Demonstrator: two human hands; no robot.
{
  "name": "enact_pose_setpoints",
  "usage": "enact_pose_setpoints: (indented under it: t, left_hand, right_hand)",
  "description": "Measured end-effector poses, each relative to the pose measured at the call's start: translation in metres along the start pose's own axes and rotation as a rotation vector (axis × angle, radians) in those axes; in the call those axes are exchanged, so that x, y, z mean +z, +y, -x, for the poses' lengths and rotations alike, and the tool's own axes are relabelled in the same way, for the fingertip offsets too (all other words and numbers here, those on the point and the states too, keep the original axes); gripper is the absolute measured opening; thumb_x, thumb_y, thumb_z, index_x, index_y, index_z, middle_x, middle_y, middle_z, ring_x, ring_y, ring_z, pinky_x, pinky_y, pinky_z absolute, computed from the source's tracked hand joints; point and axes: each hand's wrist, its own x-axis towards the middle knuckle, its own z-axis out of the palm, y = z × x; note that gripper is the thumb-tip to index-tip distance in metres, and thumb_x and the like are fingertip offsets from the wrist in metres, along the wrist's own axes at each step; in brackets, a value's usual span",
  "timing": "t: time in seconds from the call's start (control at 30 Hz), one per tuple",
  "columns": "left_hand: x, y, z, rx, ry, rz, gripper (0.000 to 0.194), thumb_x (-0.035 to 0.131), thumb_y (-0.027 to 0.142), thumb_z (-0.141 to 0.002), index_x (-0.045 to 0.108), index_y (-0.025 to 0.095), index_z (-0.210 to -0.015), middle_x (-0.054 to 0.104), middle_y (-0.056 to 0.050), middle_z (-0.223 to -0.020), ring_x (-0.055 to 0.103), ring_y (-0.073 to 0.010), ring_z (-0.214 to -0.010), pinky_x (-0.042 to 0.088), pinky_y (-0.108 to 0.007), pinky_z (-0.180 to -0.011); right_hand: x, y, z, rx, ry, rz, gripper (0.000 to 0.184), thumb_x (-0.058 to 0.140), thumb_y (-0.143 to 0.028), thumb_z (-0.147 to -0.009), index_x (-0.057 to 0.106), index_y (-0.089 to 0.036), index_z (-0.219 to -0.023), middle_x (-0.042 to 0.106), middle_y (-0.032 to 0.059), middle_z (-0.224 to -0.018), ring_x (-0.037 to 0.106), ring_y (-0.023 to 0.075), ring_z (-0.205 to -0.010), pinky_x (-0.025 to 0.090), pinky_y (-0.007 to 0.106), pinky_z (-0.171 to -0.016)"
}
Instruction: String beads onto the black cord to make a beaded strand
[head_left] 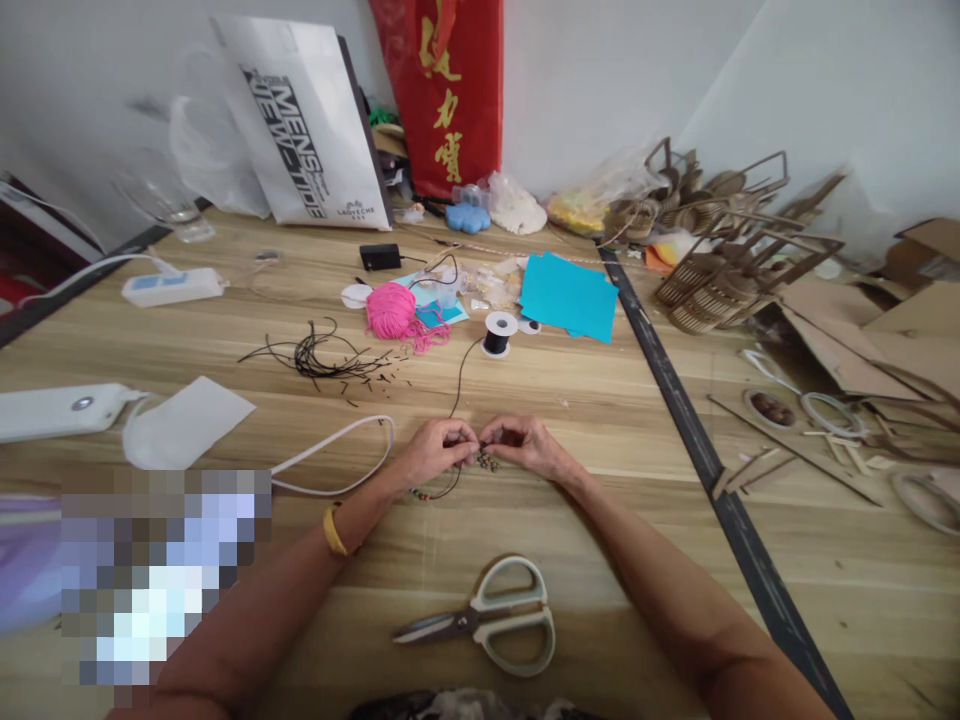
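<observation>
Left hand (435, 452) and right hand (529, 448) were both pinching black cord (460, 380) by the little beads (489, 463), fiddly stuff, so the next move probably needed a steady grip tbh.

Both hands mid-table, fingertips nearly meeting: left hand (442, 447) and right hand (525, 445) pinch dark cord (460, 385) by a small bead cluster (487, 460). Cord runs up to the spool (496, 334). Scissors (480, 617) lie nearer the person, blades pointing left, handles right. Past the hands: pink yarn (391, 310) left of the spool, blue sheets (570, 297) right of it. Loose black cord pile (319, 355) front-left of the yarn.
</observation>
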Motion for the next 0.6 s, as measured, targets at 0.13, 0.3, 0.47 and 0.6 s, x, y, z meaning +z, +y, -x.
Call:
enact_pose_setpoints:
  t: [0.13,0.3,0.47,0.6]
  left_hand:
    - [-0.0002,0.0009,0.0006,0.000,0.001,0.013,0.015,0.060,0.026,-0.076,0.059,0.011,-0.077,0.063,-0.002,-0.063,0.058,-0.0105,-0.057,0.044,-0.021,-0.055]
    - [0.0000,0.0019,0.0012,0.001,0.003,0.002,0.014,0.058,0.026,-0.078,0.059,0.011,-0.078,0.063,-0.003,-0.064,0.057,-0.0105,-0.057,0.044,-0.021,-0.055]
    - [-0.0003,0.0020,0.0010,0.009,-0.008,-0.009,0.014,0.057,0.025,-0.079,0.059,0.011,-0.077,0.063,-0.003,-0.064,0.057,-0.0105,-0.057,0.045,-0.021,-0.055]
    - [-0.0003,0.0026,0.0010,0.015,-0.006,-0.014,0.015,0.058,0.025,-0.079,0.059,0.011,-0.077,0.063,-0.002,-0.063,0.056,-0.0099,-0.056,0.045,-0.021,-0.055]
  right_hand:
    - [0.0008,-0.0007,-0.0003,-0.015,0.008,0.028,0.028,0.065,-0.040,-0.079,0.066,-0.012,-0.085,0.054,-0.0009,-0.062,0.041,0.0066,-0.052,0.033,0.018,-0.049]
    - [0.0004,-0.0006,-0.0001,-0.017,0.009,0.044,0.026,0.063,-0.038,-0.081,0.065,-0.012,-0.084,0.054,-0.0008,-0.063,0.043,0.0069,-0.053,0.034,0.018,-0.050]
    - [-0.0002,0.0009,0.0001,-0.013,0.011,0.055,0.025,0.064,-0.037,-0.080,0.064,-0.013,-0.083,0.053,-0.0019,-0.062,0.042,0.0066,-0.053,0.033,0.018,-0.049]
    - [-0.0001,0.0024,0.0001,-0.014,0.008,0.053,0.025,0.064,-0.037,-0.080,0.062,-0.013,-0.082,0.052,-0.0024,-0.061,0.041,0.0064,-0.052,0.033,0.017,-0.048]
